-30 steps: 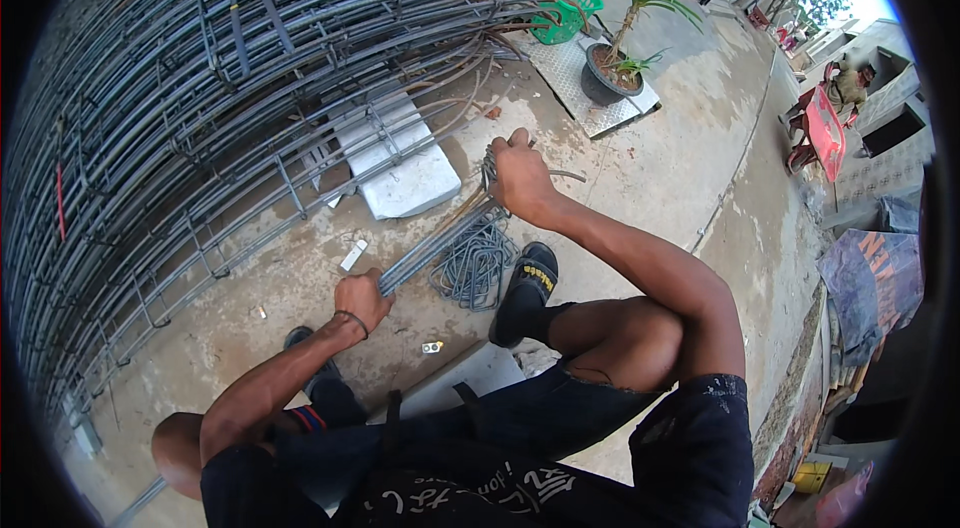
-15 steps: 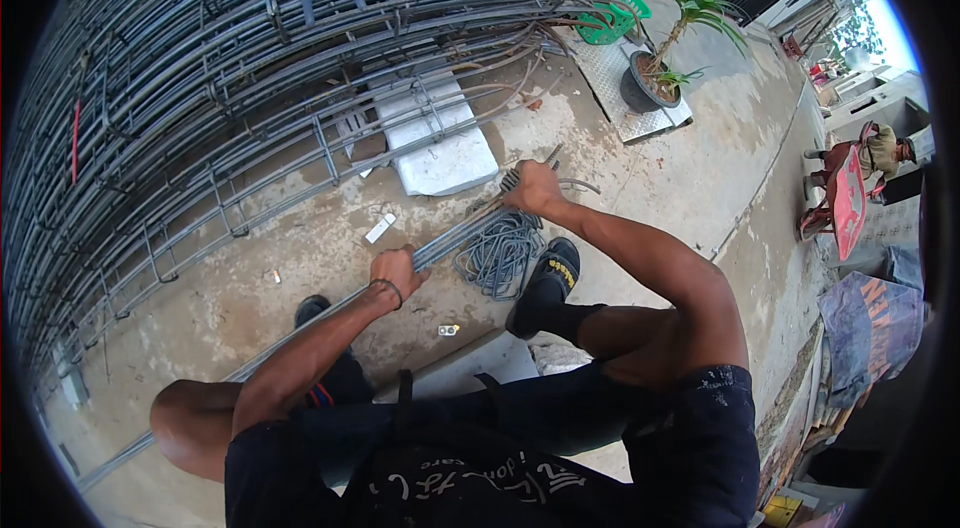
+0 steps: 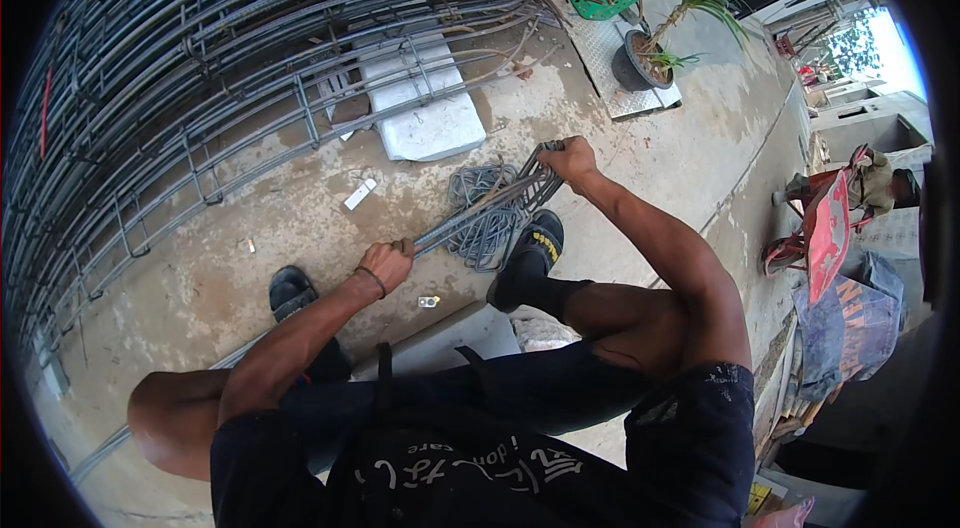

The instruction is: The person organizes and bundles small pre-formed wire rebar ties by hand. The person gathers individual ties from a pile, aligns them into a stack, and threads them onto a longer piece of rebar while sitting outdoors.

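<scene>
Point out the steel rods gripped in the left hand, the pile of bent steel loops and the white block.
Steel rods [image 3: 440,236]: head view, on their straight shafts.
Pile of bent steel loops [image 3: 487,237]: head view, on its lower loops.
White block [image 3: 428,131]: head view, on its top face.

An outdoor building-site yard: stacked steel rebar cages [image 3: 230,43] lie beyond the left hand [image 3: 387,266], a red wheelbarrow [image 3: 829,233] is well to the right of the right hand [image 3: 572,162], and stained concrete ground [image 3: 690,143] spreads beneath both.
</scene>
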A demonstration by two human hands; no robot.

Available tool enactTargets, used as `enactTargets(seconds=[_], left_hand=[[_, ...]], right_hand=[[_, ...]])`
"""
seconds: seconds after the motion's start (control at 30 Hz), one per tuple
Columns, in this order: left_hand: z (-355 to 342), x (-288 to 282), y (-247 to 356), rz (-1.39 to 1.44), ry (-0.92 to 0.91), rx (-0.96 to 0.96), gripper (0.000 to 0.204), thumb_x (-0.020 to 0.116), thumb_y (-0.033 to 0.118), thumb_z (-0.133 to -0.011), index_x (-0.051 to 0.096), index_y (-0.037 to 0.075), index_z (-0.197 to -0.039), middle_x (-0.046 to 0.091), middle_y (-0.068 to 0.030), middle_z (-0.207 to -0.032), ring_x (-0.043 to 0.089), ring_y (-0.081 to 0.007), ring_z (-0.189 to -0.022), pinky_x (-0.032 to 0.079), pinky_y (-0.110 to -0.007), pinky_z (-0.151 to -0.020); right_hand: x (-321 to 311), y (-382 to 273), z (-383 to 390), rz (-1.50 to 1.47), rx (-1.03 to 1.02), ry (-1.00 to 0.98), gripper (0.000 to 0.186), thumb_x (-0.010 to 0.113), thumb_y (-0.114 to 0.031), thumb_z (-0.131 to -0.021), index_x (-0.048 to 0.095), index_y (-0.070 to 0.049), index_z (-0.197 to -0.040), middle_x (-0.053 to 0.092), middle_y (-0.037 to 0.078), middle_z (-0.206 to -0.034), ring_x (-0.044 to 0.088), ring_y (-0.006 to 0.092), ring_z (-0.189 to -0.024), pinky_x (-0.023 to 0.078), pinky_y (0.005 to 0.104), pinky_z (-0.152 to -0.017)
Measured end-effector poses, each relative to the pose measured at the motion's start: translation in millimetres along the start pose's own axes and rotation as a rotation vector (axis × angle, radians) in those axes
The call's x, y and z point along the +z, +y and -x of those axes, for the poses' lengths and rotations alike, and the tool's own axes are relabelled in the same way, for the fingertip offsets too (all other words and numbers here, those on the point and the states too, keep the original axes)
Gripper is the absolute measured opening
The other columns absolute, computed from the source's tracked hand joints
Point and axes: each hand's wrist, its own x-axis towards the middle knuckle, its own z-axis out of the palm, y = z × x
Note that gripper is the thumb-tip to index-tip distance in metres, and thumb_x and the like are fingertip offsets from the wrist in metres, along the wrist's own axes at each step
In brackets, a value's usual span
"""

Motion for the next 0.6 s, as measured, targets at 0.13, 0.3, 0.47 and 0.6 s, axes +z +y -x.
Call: enactTargets(seconds=[0.13, 0.3, 0.47, 0.6], left_hand=[[5, -20, 18, -0.021, 0.055, 0.077, 0.026, 0.048, 0.023, -0.094, 0.053, -0.001, -0.084, 0.062, -0.0160, -0.067, 0.062, -0.0315, -0.055, 0.048, -0.042, -0.050], [20, -28, 42, 0.093, 0.148, 0.121, 0.028, 0.053, 0.024, -0.092, 0.055, 0.002, -0.075, 0.061, -0.0139, -0.063, 0.060, -0.0310, -0.052, 0.046, -0.042, -0.047], [25, -67, 63, 0.297, 0.179, 0.185, 0.029, 0.052, 0.024, -0.091, 0.056, 0.002, -0.073, 0.059, -0.0158, -0.059, 0.060, -0.0334, -0.052, 0.045, -0.045, -0.048], [22, -63, 58, 0.443, 0.072, 0.031, 0.031, 0.052, 0.026, -0.092, 0.056, 0.002, -0.073, 0.056, -0.0181, -0.057, 0.057, -0.0364, -0.052, 0.045, -0.045, -0.050]], right_hand=[[2, 1, -9, -0.013, -0.021, 0.025, 0.025, 0.076, -0.018, -0.063, 0.065, 0.005, -0.067, 0.065, 0.011, -0.064, 0.060, 0.0176, -0.053, 0.047, 0.0320, -0.051], [-7, 2, -14, -0.043, -0.048, -0.073, 0.021, 0.075, -0.013, -0.065, 0.065, 0.005, -0.068, 0.064, 0.010, -0.062, 0.060, 0.0169, -0.053, 0.047, 0.0310, -0.048], [-27, 8, -20, -0.052, -0.101, -0.273, 0.015, 0.071, -0.009, -0.069, 0.066, 0.003, -0.077, 0.064, 0.008, -0.063, 0.059, 0.0149, -0.055, 0.046, 0.0298, -0.052], [-38, 2, -19, 0.013, -0.267, -0.510, 0.019, 0.071, -0.009, -0.070, 0.065, 0.002, -0.084, 0.064, 0.007, -0.068, 0.058, 0.0137, -0.061, 0.045, 0.0284, -0.058]])
